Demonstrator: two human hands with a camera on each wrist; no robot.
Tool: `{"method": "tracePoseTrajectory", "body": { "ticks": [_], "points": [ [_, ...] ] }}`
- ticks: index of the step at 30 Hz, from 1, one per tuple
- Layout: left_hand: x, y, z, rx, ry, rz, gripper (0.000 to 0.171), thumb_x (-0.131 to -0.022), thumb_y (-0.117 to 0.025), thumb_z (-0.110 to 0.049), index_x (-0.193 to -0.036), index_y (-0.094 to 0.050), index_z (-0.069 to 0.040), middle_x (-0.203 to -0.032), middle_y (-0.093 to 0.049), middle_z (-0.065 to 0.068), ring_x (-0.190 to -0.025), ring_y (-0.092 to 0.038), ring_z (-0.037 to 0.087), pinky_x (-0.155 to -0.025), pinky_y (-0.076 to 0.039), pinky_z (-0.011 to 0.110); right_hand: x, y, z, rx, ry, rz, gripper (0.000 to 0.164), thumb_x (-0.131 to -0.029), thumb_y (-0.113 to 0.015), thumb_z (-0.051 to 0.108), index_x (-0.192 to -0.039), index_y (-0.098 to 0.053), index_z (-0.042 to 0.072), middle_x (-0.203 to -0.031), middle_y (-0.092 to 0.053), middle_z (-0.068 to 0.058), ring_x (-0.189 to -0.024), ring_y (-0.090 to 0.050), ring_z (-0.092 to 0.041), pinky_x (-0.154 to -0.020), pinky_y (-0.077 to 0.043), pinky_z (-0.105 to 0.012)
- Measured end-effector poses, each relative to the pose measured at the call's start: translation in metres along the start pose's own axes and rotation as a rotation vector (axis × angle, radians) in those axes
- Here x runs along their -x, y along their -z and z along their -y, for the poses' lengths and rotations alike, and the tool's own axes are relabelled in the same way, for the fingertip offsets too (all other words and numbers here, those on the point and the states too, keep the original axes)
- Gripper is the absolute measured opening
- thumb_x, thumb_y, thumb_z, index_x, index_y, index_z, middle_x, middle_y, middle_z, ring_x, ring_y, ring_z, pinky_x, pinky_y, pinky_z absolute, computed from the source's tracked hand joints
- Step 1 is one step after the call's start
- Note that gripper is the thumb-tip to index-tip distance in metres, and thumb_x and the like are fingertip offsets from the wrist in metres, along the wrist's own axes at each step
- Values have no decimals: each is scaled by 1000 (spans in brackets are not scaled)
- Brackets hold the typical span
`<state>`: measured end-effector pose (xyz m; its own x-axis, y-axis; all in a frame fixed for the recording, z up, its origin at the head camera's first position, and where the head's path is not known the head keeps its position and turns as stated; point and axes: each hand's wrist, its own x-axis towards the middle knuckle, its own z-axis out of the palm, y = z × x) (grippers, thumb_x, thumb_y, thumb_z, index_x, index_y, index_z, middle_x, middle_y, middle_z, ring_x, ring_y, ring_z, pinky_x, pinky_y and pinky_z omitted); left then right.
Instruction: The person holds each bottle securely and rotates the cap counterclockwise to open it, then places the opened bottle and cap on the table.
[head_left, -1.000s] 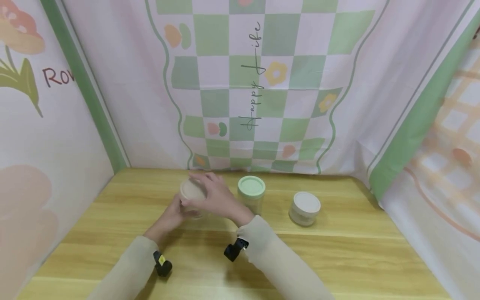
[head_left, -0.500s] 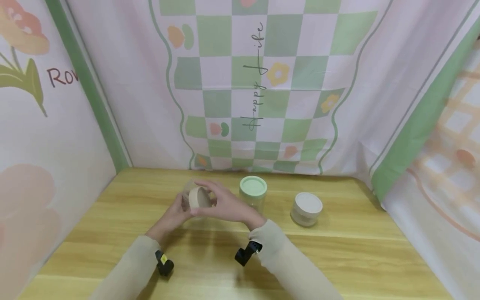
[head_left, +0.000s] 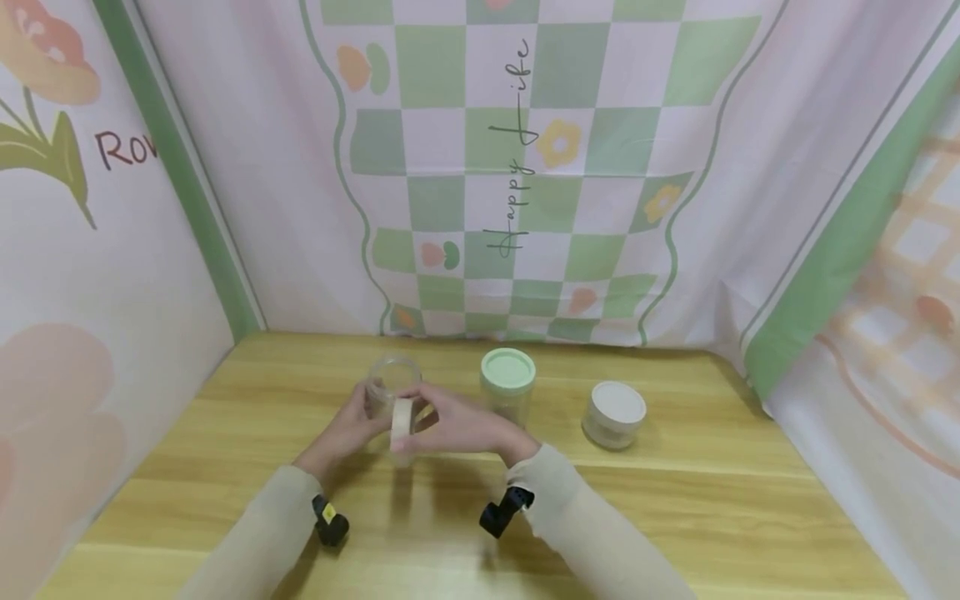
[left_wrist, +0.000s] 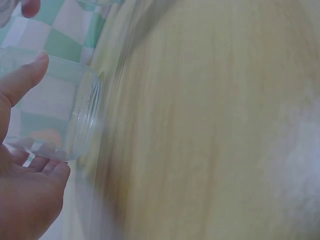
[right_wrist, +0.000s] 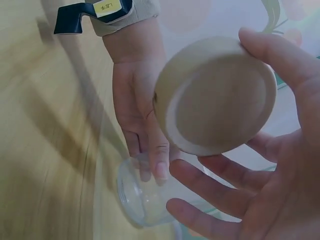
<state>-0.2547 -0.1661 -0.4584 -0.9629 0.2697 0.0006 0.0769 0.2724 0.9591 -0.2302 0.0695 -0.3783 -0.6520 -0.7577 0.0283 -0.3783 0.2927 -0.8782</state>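
Observation:
My left hand [head_left: 351, 429] grips a clear jar [head_left: 394, 375], which stands open-mouthed on the left part of the table. In the left wrist view its thumb lies along one side of the clear jar [left_wrist: 52, 100] and its fingers along the other. My right hand [head_left: 461, 423] pinches a round cream lid [head_left: 402, 419] by its rim, just in front of the jar and apart from its mouth. Turned on edge, the cream lid [right_wrist: 222, 100] sits between thumb and fingers in the right wrist view, a flat face with a raised rim showing.
Right of my hands stands a tall clear jar with a green lid [head_left: 507, 372], partly behind the right hand. Farther right is a short jar with a white lid [head_left: 617, 404]. A patterned cloth [head_left: 555, 200] hangs behind the wooden table [head_left: 697, 492].
The cream lid has come off the jar in my right hand, tipped onto its edge, and moved slightly right and toward me. My left hand has kept its grip on the jar.

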Motion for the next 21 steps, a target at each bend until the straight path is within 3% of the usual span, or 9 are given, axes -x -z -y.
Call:
{"method": "tracePoseTrajectory", "body": {
  "ticks": [4,12,17,21],
  "points": [
    [-1,0,1,3,-7,11,97,-91,-75,-28,-156,-10,1,-160,-15,29,-144,-22,49,-114,-23,64,3,-2,-6,1,-22,33,75,-88,-77,35,-146,-40,6,-127,-53,-4,-119,-54,-23,-97,-51,-32],
    [-1,-1,0,-34,21,-8,101,-89,-77,-34,-157,-11,-2,-161,-17,27,-144,-23,47,-115,-21,63,8,-13,-18,113,-101,58,79,-84,-79,47,-142,-42,7,-133,-53,-1,-119,-54,-20,-96,-50,-32],
    [1,-2,-4,-48,23,-18,93,-92,-74,-26,-156,-12,0,-159,-20,28,-143,-26,48,-115,-23,62,8,-19,-25,119,-93,65,78,-85,-79,43,-143,-39,8,-143,-48,-7,-121,-53,-19,-94,-50,-30],
    [2,-3,-7,-51,39,-22,94,-92,-75,-28,-156,-12,1,-158,-22,29,-143,-25,48,-115,-23,63,7,-24,-29,93,-82,87,77,-86,-80,36,-143,-37,9,-144,-46,-7,-121,-53,-19,-95,-50,-27]
  ]
}}
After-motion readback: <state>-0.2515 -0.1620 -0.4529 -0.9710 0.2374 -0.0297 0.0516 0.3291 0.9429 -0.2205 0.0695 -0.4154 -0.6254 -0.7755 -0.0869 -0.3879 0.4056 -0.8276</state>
